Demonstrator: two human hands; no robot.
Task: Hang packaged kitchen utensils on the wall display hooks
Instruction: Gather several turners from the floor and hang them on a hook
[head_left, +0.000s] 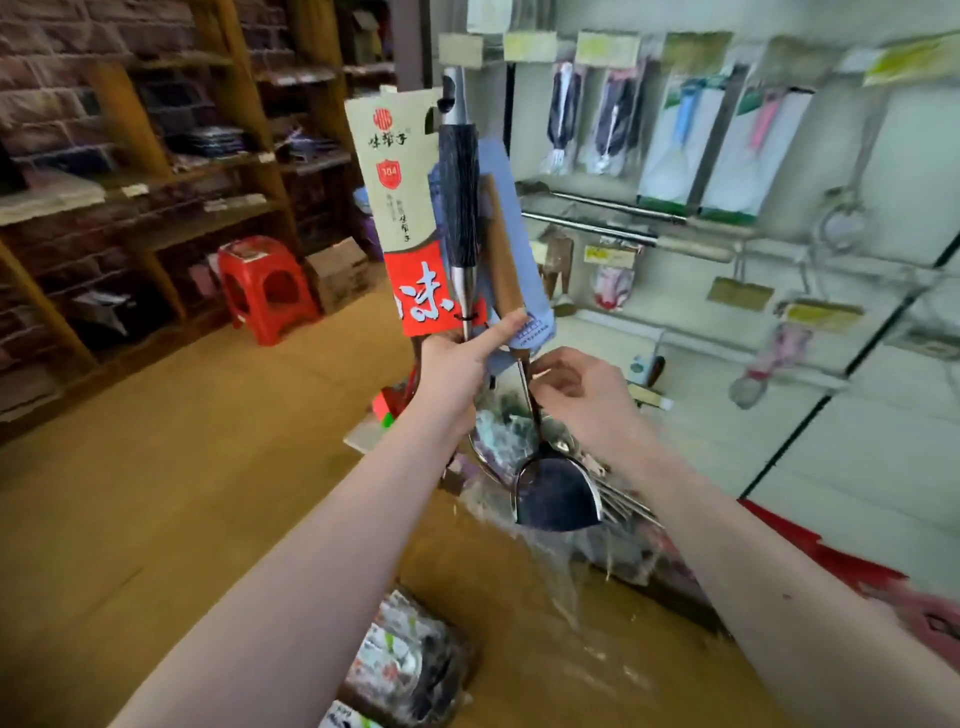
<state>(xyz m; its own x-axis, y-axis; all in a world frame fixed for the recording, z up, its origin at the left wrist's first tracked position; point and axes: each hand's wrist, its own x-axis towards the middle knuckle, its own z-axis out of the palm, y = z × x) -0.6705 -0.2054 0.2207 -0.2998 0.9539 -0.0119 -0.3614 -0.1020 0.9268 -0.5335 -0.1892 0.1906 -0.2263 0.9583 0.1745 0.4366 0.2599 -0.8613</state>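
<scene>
Left hand (452, 366) grips black-handled carded utensil (458, 208) and wooden-handled spatula (561, 499) upright — ready for hanging; right hand (582, 395) pinches spatula shaft, likely separating it

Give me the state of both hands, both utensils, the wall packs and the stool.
left hand: grips the black-handled utensil
right hand: holds the spatula by its shaft
black-handled utensil: upright, on its card, in hand
spatula: blade down, in hand
rice paddles: packaged, hanging
red stool: upright
</scene>
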